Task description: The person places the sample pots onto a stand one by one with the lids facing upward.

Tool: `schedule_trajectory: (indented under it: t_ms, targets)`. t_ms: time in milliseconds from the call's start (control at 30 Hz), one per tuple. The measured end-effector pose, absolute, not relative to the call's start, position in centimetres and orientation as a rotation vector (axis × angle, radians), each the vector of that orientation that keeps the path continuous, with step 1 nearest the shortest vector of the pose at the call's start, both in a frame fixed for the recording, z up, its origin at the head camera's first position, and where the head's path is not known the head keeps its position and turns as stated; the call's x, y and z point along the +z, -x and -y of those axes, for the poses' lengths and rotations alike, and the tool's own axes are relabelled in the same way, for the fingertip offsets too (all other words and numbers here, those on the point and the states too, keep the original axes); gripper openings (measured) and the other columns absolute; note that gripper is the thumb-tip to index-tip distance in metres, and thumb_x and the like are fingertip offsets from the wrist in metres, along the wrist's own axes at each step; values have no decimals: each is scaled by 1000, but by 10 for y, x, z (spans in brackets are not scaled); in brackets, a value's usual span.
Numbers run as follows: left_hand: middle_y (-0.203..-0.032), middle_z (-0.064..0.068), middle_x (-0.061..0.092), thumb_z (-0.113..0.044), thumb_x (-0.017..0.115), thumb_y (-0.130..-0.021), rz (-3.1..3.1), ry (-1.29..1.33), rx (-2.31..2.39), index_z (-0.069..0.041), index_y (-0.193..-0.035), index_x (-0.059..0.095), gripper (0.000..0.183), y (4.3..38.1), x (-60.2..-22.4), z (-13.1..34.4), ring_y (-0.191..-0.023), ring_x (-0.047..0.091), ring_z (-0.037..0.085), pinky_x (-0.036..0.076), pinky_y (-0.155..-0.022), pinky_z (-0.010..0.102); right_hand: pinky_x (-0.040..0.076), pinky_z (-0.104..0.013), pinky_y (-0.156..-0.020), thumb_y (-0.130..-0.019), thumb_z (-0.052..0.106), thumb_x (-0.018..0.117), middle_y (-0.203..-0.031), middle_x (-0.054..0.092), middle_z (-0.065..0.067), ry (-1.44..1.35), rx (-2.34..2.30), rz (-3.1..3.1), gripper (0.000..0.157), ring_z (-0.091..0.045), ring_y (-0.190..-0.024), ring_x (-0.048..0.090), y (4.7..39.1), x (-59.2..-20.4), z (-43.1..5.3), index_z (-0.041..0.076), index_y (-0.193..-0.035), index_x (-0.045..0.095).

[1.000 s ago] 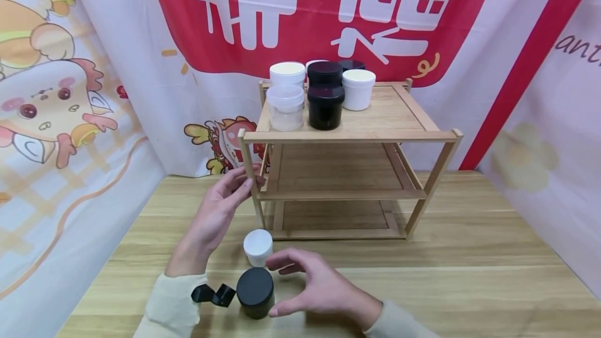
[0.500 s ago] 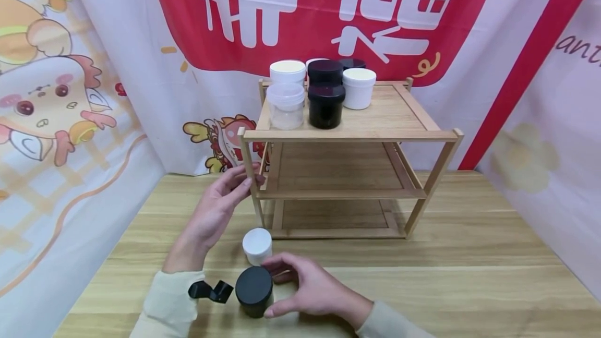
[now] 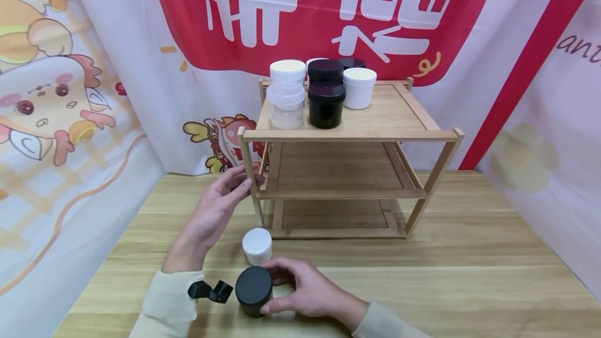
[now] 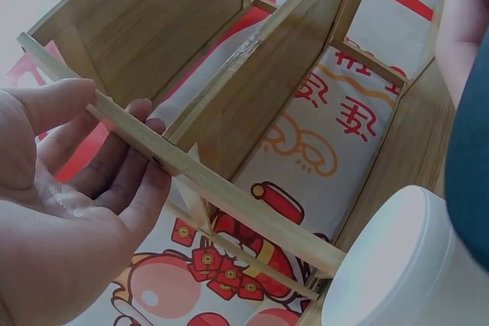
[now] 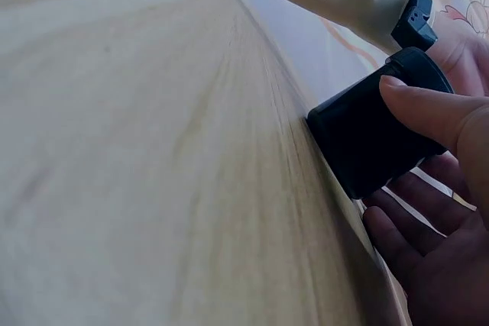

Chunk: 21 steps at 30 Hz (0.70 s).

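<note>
My left hand [image 3: 217, 212] holds the front left post of a three-tier wooden rack [image 3: 347, 136]; in the left wrist view, its thumb lies on the near side of the post [image 4: 237, 196] and the fingers pass behind. Low in the head view, my right hand [image 3: 312, 290] grips a black lidded jar [image 3: 253, 287] from its right side. The right wrist view has the thumb across the wall of that jar [image 5: 374, 124], which stands upright on the table. Just beyond it is a smaller white lidded jar [image 3: 257, 244], near the rack's foot, touched by neither hand.
On the rack's top shelf stand several jars, among them a clear one [image 3: 286, 106], a glossy black one [image 3: 326, 106] and a white one [image 3: 359, 88]. Printed cloth [image 3: 127, 67] hangs around the wooden table [image 3: 446, 286]. A black wrist mount [image 3: 211, 292] sits on my left sleeve.
My right hand has moved left and its thumb and fingers have come in around the black jar. The left hand keeps its place on the rack post.
</note>
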<state>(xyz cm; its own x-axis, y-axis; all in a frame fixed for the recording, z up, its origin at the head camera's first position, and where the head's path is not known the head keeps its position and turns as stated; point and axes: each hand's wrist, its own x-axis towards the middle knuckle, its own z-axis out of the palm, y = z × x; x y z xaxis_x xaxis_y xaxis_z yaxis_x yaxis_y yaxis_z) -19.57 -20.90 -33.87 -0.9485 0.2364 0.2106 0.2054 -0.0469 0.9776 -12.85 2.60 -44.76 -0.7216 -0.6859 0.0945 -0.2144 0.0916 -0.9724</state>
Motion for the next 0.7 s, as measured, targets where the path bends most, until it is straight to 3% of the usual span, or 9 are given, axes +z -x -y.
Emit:
schedule_trajectory:
  t_ms: [233, 700]
  targets:
    - [-132, -2, 71, -21, 56, -113, -2152, -500, 2204, -4, -161, 44, 52, 196, -339, 208, -135, 62, 19, 46, -118, 29, 56, -28, -111, -82, 9, 94, -129, 77, -8, 881, -1684, -1990, 59, -7, -116, 72, 127, -449, -26, 15, -135, 69]
    - [-129, -5, 72, -20, 56, -113, -2151, -509, 2204, -5, -160, 46, 50, 195, -338, 208, -129, 64, 12, 46, -117, 29, 59, -27, -105, -81, 7, 94, -128, 75, -4, 752, -1717, -1989, 60, -10, -112, 73, 126, -437, -32, 18, -134, 70]
